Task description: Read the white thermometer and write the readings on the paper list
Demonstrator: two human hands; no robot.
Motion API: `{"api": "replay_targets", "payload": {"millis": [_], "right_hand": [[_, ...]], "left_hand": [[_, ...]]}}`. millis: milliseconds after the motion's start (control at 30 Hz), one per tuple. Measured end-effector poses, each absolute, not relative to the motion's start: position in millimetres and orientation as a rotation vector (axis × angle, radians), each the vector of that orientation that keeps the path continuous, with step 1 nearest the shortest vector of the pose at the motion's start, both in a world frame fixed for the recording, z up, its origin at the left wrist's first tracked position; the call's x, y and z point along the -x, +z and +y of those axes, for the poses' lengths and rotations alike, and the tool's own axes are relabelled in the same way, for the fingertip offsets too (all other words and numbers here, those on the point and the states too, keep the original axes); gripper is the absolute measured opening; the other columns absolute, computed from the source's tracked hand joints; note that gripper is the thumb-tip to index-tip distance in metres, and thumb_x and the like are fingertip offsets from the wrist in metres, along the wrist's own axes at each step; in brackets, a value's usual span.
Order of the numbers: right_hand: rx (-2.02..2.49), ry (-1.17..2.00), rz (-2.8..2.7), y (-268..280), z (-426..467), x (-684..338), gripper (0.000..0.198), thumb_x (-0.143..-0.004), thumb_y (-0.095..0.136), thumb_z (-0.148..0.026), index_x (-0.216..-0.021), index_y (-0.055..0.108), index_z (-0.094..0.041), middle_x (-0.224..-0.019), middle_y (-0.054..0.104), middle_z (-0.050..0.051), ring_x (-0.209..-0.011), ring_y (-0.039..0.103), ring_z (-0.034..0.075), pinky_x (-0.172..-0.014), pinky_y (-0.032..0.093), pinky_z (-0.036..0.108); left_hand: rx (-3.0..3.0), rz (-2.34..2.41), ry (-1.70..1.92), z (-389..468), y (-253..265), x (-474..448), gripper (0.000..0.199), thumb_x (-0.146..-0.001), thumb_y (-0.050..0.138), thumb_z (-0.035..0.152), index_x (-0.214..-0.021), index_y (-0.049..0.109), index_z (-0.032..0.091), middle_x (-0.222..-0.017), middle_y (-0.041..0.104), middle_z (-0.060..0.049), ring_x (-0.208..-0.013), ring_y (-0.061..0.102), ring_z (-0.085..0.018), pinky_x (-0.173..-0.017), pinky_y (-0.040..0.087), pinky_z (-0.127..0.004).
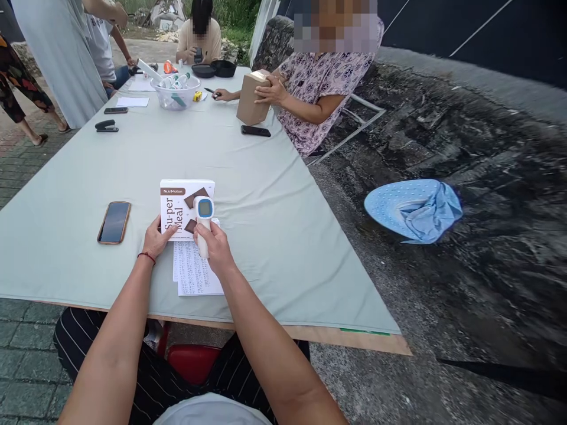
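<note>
My right hand (215, 245) is wrapped round the handle of a white infrared thermometer (204, 208), its blue-framed screen facing up at me. The thermometer is over the right part of a white box (179, 206) printed "Su-per Meal" with brown squares. My left hand (156, 239) grips that box at its lower left corner, thumb on the front face. Beneath the box and my right hand, sheets of paper (192, 274) covered in small handwriting lie on the table. To the left of my left hand rests a phone (114, 222) in a brown case.
A pale cloth covers the table (274, 260). Farther along it are a stapler (107, 126), phones, a clear basin (177, 97) of items and black pans (224, 68). At right, a person holds a cardboard box (253, 97). A blue hat (411, 209) lies on the dark stone.
</note>
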State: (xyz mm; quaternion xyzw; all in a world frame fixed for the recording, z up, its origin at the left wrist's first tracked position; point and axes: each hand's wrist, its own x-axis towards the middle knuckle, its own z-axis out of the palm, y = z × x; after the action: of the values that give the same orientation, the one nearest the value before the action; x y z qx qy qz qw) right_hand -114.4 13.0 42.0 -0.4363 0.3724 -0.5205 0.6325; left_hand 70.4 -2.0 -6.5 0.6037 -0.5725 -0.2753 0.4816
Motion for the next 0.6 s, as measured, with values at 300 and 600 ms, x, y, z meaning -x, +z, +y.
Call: {"api": "replay_targets", "payload": {"millis": [300,600], "right_hand": [[0.986,-1.264,0.908,66.6,75.7,164.8,0.038,-0.076,0.069,-0.048,-0.098,0.059,-0.018,-0.079,0.056,0.001,-0.066,0.048,0.013,-0.06,0.041,0.026],[1.1,-1.344,0.977,69.0,108.9,205.7,0.033,-0.082,0.067,-0.047,-0.101,0.064,-0.02,-0.083,0.06,0.002,-0.072,0.052,0.016,-0.068,0.045,0.029]], "left_hand": [[-1.473,-1.382,-0.668,-6.4,-11.5,-75.1,0.06,-0.075,0.067,0.06,-0.117,0.065,0.017,-0.111,0.071,-0.008,-0.102,0.065,-0.026,-0.089,0.053,-0.036],[-1.536,-1.434,-0.617,-8.0,-1.5,-79.8,0.061,-0.065,0.074,0.06,-0.108,0.066,0.017,-0.106,0.069,-0.01,-0.107,0.061,-0.031,-0.091,0.051,-0.043]]}}
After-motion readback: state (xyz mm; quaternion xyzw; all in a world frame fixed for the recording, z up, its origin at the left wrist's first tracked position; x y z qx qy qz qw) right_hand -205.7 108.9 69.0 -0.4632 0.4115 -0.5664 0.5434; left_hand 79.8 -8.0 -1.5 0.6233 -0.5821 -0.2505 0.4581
